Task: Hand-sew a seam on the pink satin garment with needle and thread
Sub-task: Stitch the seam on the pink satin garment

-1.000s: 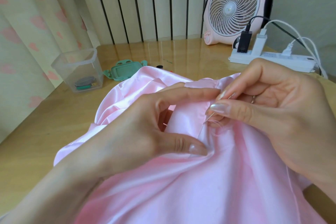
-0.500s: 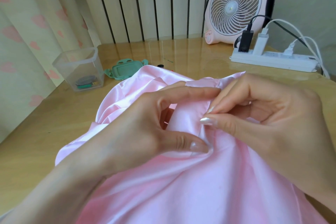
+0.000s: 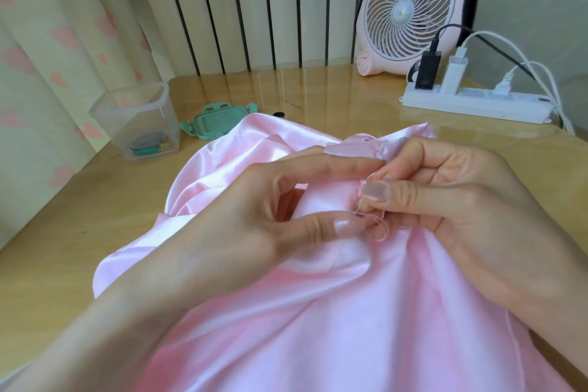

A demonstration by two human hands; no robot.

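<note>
A pink satin garment (image 3: 318,321) lies bunched over the wooden table, filling the lower middle of the head view. My left hand (image 3: 254,226) pinches a raised fold of the satin between thumb and forefinger. My right hand (image 3: 451,210) pinches a thin silver needle (image 3: 360,207) between thumb and forefinger, its point angled down into the fold beside my left thumb. A small loop of pink thread (image 3: 380,229) curls on the fabric just below the needle. Most of the needle's shaft is hidden under my right thumb.
A clear plastic tub (image 3: 136,121) with sewing bits stands at the left, its green lid (image 3: 218,120) beside it. At the back right are a pink desk fan (image 3: 410,6) and a white power strip (image 3: 474,103) with plugs and cables. The table's edge runs along the left.
My right hand has moved down toward my left thumb, and the needle and a loop of thread now show below my right thumb. My left hand keeps its pinch on the fold.
</note>
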